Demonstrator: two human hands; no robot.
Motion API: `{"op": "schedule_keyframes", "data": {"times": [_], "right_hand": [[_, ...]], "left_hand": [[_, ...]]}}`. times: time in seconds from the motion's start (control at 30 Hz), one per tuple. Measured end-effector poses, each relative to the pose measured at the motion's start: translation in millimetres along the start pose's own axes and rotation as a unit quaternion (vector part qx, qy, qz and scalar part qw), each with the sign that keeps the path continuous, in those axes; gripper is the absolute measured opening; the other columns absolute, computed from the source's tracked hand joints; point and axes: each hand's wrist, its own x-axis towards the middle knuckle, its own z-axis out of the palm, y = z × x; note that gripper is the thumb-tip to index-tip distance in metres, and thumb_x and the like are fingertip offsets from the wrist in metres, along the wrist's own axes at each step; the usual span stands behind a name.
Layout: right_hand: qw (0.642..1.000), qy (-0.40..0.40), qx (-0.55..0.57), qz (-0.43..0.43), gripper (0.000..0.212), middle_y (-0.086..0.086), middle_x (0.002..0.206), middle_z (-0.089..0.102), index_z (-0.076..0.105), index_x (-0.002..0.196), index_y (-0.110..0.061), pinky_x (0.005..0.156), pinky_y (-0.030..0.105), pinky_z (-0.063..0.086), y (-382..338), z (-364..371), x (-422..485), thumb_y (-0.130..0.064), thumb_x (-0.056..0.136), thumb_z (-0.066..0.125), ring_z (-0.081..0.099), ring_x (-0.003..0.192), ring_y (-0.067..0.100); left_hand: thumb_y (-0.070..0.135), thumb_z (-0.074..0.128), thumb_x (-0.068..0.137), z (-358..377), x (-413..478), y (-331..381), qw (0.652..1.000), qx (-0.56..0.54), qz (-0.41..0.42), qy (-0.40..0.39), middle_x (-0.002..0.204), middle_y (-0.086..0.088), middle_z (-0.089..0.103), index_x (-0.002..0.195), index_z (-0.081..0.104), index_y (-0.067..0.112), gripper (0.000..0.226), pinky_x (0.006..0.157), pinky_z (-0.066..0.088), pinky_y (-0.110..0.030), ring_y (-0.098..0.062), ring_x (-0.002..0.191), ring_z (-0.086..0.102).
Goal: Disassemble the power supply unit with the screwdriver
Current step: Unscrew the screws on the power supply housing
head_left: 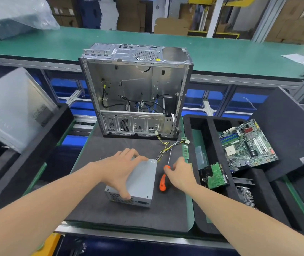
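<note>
Bright even overhead light, faint shadows on the near mat [132,215], sheen inside the metal case [136,82], bowed edges, soft far background.

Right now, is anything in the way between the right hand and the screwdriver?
No, nothing visible. The right hand pinches the screwdriver by its orange handle, beside the power supply unit that the left hand holds.
</note>
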Motion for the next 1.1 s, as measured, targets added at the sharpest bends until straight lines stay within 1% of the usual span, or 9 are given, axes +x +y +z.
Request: {"op": "schedule_keyframes", "data": {"times": [0.07,0.13,0.23,0.3,0.37,0.57,0.77,0.9,1.1], "right_hand": [[0.989,0.081,-0.041,-0.118,0.026,-0.009,0.092,0.057,0.049,0.101,-0.022,0.070,0.035,0.046,-8,-7,-4,-0.041,0.089,0.063,0.057,0.087,0.019],[0.969,0.032,-0.051,-0.240,0.035,-0.011,0.108,0.055,0.052,0.112,-0.026,0.082,0.034,0.046,-23,-13,-7,-0.045,0.086,0.065,0.054,0.103,0.013],[0.923,-0.142,-0.166,-0.315,0.090,-0.003,0.136,0.048,0.043,0.142,-0.020,0.104,0.038,0.044,-55,-10,-18,-0.067,0.071,0.072,0.046,0.128,0.019],[0.882,-0.171,-0.290,-0.331,0.129,0.004,0.147,0.041,0.026,0.155,-0.012,0.115,0.046,0.035,-72,-1,-27,-0.085,0.058,0.069,0.041,0.136,0.026],[0.850,-0.158,-0.382,-0.328,0.148,0.009,0.154,0.033,0.012,0.161,-0.008,0.120,0.052,0.023,-84,9,-35,-0.092,0.053,0.067,0.033,0.142,0.031],[0.833,-0.136,-0.430,-0.320,0.122,0.010,0.127,0.039,0.031,0.146,-0.013,0.101,0.051,0.046,-112,31,-45,-0.080,0.053,0.075,0.045,0.119,0.036],[0.843,-0.164,-0.418,-0.297,0.118,0.006,0.122,0.037,0.030,0.144,-0.019,0.078,0.041,0.041,-125,25,-43,-0.073,0.053,0.080,0.044,0.112,0.031],[0.847,-0.151,-0.416,-0.294,0.117,0.005,0.117,0.036,0.030,0.143,-0.019,0.075,0.039,0.039,-126,28,-48,-0.071,0.052,0.080,0.044,0.106,0.029],[0.846,-0.164,-0.423,-0.282,0.117,0.006,0.121,0.037,0.024,0.146,-0.024,0.083,0.046,0.054,-129,20,-49,-0.071,0.054,0.079,0.044,0.109,0.029]], "left_hand": [[0.075,0.078,0.049,0,-1,1,1.000,0.003,-0.004,0.001,0.135,0.004,0.028,0.157,0.014,0.034,0.132,0.114,0.038,-0.041,-0.019,0.128,0.032],[0.078,0.077,0.049,1,0,0,1.000,0.010,-0.004,0.006,0.135,0.004,0.029,0.155,0.017,0.030,0.131,0.114,0.038,-0.042,-0.019,0.128,0.033],[0.088,0.073,0.046,6,-2,-8,0.999,0.030,-0.011,0.010,0.142,0.005,0.028,0.157,0.015,0.027,0.139,0.118,0.032,-0.043,-0.020,0.136,0.029],[0.095,0.071,0.042,12,-9,-21,0.999,0.030,-0.023,0.001,0.152,0.007,0.021,0.158,0.006,0.031,0.147,0.121,0.023,-0.042,-0.020,0.146,0.018],[0.091,0.077,0.040,18,-21,-35,0.999,-0.017,-0.037,-0.002,0.153,0.013,0.015,0.156,-0.002,0.040,0.149,0.123,0.019,-0.041,-0.018,0.150,0.014],[0.073,0.088,0.046,29,-39,-52,0.990,-0.136,-0.023,0.031,0.154,0.017,0.011,0.157,-0.002,0.044,0.146,0.119,0.038,-0.042,-0.021,0.145,0.031],[0.056,0.089,0.051,41,-38,-55,0.985,-0.165,0.007,0.058,0.154,0.015,0.010,0.159,-0.008,0.045,0.145,0.115,0.042,-0.042,-0.025,0.143,0.033],[0.060,0.088,0.050,41,-38,-61,0.984,-0.162,0.015,0.069,0.154,0.014,0.012,0.159,-0.010,0.048,0.148,0.112,0.044,-0.045,-0.028,0.138,0.038],[0.057,0.090,0.051,42,-32,-63,0.978,-0.193,0.030,0.069,0.152,0.016,0.011,0.158,-0.011,0.051,0.148,0.103,0.047,-0.034,-0.021,0.138,0.037]]}}
